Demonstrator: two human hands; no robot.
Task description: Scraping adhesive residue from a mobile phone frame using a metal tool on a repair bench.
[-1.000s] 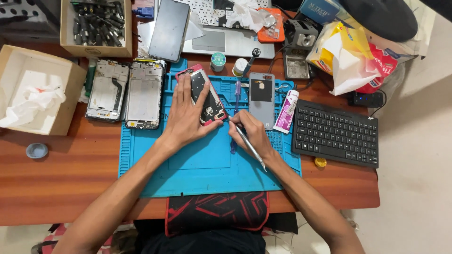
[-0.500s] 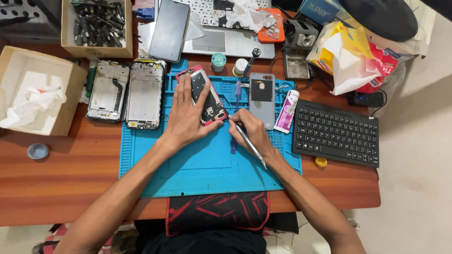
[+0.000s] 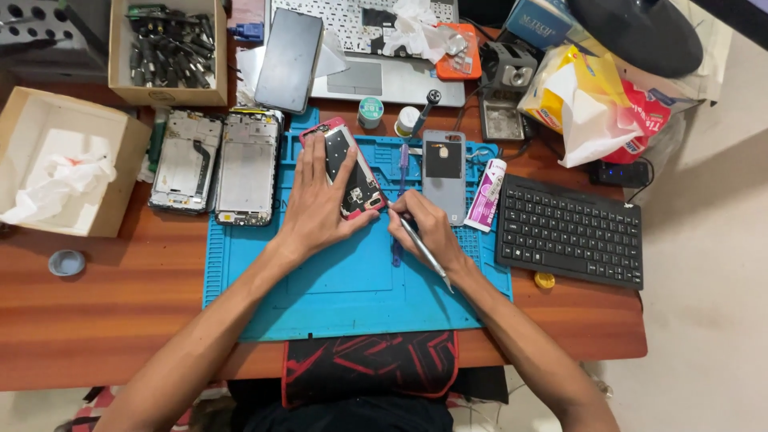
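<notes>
Head view, looking straight down on the wooden tabletop (image 3: 120,304) and the blue silicone work mat (image 3: 336,296).

Opened smartphone with red frame and exposed dark internals (image 3: 352,172): flat on the mat, under and just beyond the left hand (image 3: 316,212). Long axis tilted, upper end leaning away and to the left of the fingers, lower end angled toward the right hand (image 3: 428,232). Exposed inner side facing up.

Left-hand fingers spread and pressed flat over the phone's left edge and lower part, thumb reaching along the bottom corner; pinning rather than wrapped round. Clearly the nearer hand, in full contact.

Right-hand fingers closed in a pen-style grip on a slim silver metal tool (image 3: 424,252). Tool's long axis diagonal: tip up and left, aimed at the phone's lower right corner, tail down and right past the wrist. Tip just beside that corner; actual touch too small to tell.

Beyond the right-hand fingers: grey rectangular phone back cover (image 3: 444,172), upright on the mat, apart from the opened phone. To its right, a small white and pink tube (image 3: 486,206), then a black compact keyboard (image 3: 570,230).

Left of the left-hand fingers: two bare silver phone frames (image 3: 216,164) side by side, long axes pointing away.
</notes>
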